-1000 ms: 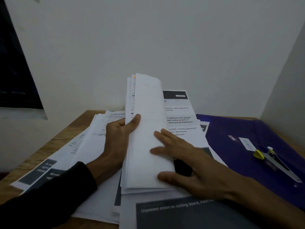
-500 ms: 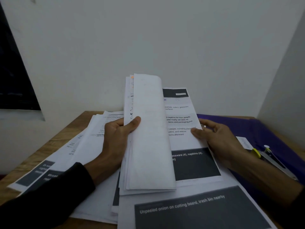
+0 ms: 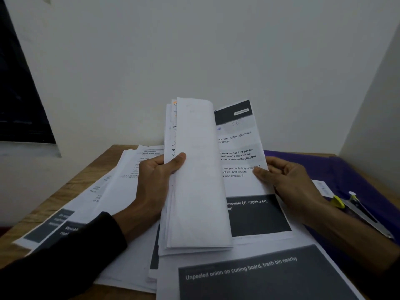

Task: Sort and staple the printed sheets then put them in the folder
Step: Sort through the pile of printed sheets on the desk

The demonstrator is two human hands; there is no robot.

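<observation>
The wooden surface [image 3: 71,187] carries loose printed sheets [image 3: 121,191] spread wide, with a purple folder [image 3: 337,169] at the right. Above them stands a folded-back bundle of pages [image 3: 194,174], light and floppy, likely to sag or fan unless gripped near its spine. The left hand [image 3: 155,182] grips that bundle, thumb curled across the front. The right hand [image 3: 290,182] pinches the right edge of the exposed page [image 3: 240,156], thin enough to crease, best held at its margin.
</observation>
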